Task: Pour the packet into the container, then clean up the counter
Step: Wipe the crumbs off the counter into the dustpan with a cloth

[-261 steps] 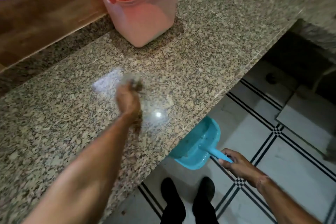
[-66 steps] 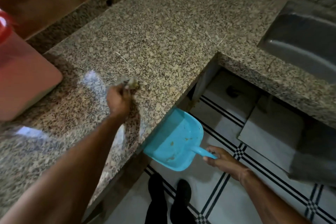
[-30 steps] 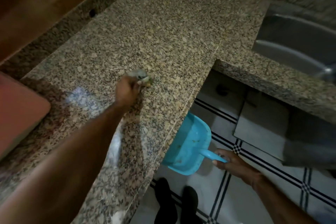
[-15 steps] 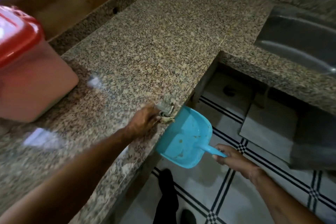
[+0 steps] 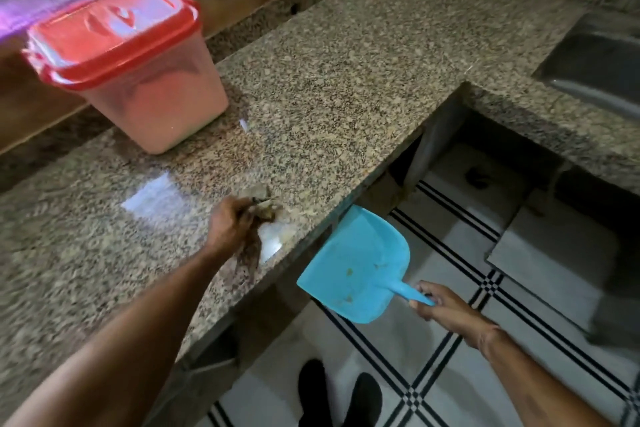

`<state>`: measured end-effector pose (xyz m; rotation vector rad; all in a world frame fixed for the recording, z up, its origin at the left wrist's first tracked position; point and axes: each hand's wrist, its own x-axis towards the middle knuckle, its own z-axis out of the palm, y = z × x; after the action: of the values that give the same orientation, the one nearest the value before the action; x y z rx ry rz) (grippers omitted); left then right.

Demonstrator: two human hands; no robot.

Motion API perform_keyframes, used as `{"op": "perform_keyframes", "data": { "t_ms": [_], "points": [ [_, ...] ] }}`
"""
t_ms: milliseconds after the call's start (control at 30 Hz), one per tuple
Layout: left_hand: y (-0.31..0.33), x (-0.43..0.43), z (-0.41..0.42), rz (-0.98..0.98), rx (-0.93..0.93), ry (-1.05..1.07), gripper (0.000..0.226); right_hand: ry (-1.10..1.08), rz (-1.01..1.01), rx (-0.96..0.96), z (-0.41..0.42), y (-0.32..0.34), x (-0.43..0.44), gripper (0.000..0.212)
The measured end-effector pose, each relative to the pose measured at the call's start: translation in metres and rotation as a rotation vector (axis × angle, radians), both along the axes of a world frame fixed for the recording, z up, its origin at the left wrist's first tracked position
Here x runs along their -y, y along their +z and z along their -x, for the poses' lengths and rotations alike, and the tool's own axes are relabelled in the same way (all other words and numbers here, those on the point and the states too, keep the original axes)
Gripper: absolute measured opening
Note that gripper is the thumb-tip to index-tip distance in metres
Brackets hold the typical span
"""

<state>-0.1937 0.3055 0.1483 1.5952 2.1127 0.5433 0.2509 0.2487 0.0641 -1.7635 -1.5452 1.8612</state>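
Grip: left hand [image 5: 230, 224] clenched blurred wad [image 5: 261, 206] near counter [image 5: 346, 80] edge; right hand [image 5: 441, 307] gripped dustpan [image 5: 356, 270] handle, 4 o'clock. Lidded container [image 5: 138, 80] at 10 o'clock. Risk — dustpan sat off edge, sweep could spill to floor [image 5: 450, 392].

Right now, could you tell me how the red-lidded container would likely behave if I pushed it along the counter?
The container looks filled high behind its translucent wall, so probably heavy. It narrows toward its base, so a push near the lid might tip it. The counter shines with reflections, so a low push would likely slide it.
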Motion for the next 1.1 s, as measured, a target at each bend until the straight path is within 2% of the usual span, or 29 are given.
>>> {"op": "perform_keyframes", "data": {
  "t_ms": [100, 167, 300, 367, 467, 533, 633, 867, 1000, 1100],
  "points": [
    [-0.004, 0.041, 0.003, 0.001, -0.062, 0.151, 0.019, 0.015, 0.007, 0.000, 0.011, 0.002, 0.007, 0.019],
    [-0.009, 0.049, -0.016, -0.018, -0.039, 0.196, 0.020, 0.018, 0.028, 0.000, 0.020, 0.002, 0.010, 0.018],
    [-0.020, 0.033, -0.075, -0.049, 0.057, 0.096, 0.026, 0.030, 0.044, 0.006, 0.047, 0.006, 0.021, 0.013],
    [-0.023, 0.027, -0.085, -0.048, 0.130, 0.130, 0.025, 0.024, 0.044, 0.008, 0.059, 0.009, 0.031, 0.011],
    [-0.028, 0.039, -0.053, -0.068, 0.150, 0.236, 0.028, 0.002, 0.046, 0.000, 0.065, 0.017, 0.047, 0.009],
    [-0.027, 0.056, -0.028, -0.049, 0.093, 0.314, 0.033, -0.010, 0.050, -0.003, 0.066, 0.022, 0.054, 0.010],
    [-0.026, 0.082, -0.015, 0.012, 0.006, 0.427, 0.027, -0.025, 0.057, 0.010, 0.068, 0.026, 0.063, 0.013],
    [-0.029, 0.069, -0.067, 0.058, -0.070, 0.379, 0.025, -0.041, 0.080, 0.002, 0.082, 0.021, 0.075, 0.014],
    [-0.029, 0.036, -0.084, 0.024, -0.019, 0.349, 0.025, -0.044, 0.092, -0.008, 0.088, 0.017, 0.075, 0.027],
    [-0.031, 0.011, -0.095, 0.001, 0.047, 0.324, 0.023, -0.045, 0.101, -0.010, 0.088, 0.018, 0.067, 0.024]
  ]
}}
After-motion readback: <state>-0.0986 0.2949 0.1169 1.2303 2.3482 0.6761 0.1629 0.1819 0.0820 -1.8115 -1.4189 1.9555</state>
